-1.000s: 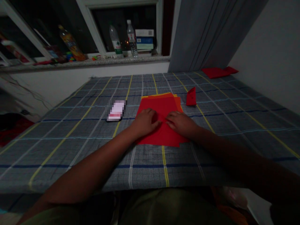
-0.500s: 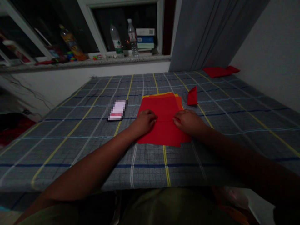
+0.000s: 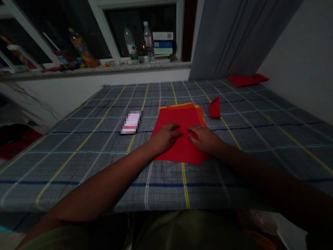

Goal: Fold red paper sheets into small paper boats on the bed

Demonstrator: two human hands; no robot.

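Observation:
A red sheet of paper (image 3: 177, 116) lies flat on top of a small stack, with orange paper (image 3: 199, 113) and yellow paper showing at the far and right edges. My left hand (image 3: 166, 138) rests on the left half of the red sheet, its thumb and fingers apart. Opposite it, my right hand (image 3: 204, 138) lies on the right half with fingers spread and slightly bent. A narrow strip of red paper separates the two sets of fingertips. Neither hand grips anything that I can see.
A phone (image 3: 131, 122) with a lit screen lies left of the stack on the checked cloth (image 3: 99, 166). Right of the papers stands a folded red paper piece (image 3: 214, 108). More red items (image 3: 243, 80) sit at the far right corner. Bottles (image 3: 149, 43) and boxes line the windowsill.
Both hands have moved inward along the red sheet, so the fingertips are closer together. The thumbs are now more separated from the fingers. The view has shifted slightly.

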